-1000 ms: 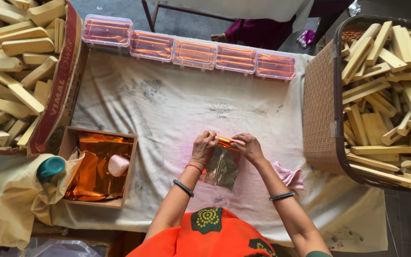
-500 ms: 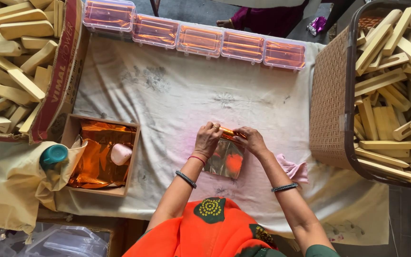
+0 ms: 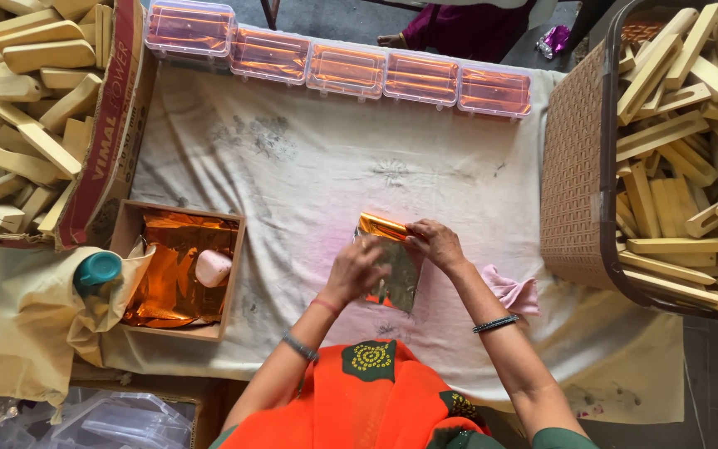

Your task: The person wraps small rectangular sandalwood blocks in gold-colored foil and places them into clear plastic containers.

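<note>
My left hand (image 3: 357, 271) and my right hand (image 3: 434, 243) both hold a small piece wrapped in shiny orange foil (image 3: 390, 258) over the white cloth (image 3: 309, 166). The foil's orange top edge shows between my fingers; its lower part looks silvery and hangs toward me. My right hand pinches the upper right corner, my left hand presses the left side. What is inside the foil is hidden.
A small cardboard box (image 3: 130, 220) of orange foil sheets with a pale roll sits at left, beside a teal-capped bottle (image 3: 97, 269). Several clear lidded boxes (image 3: 342, 71) line the far edge. Wooden blocks fill a carton (image 3: 18, 91) at left and a brown basket (image 3: 579, 166) at right. A pink cloth (image 3: 513, 291) lies nearby.
My hands keep working the foil; the left hand has slid down the left side and the foil is turned more upright. The camera has shifted slightly.
</note>
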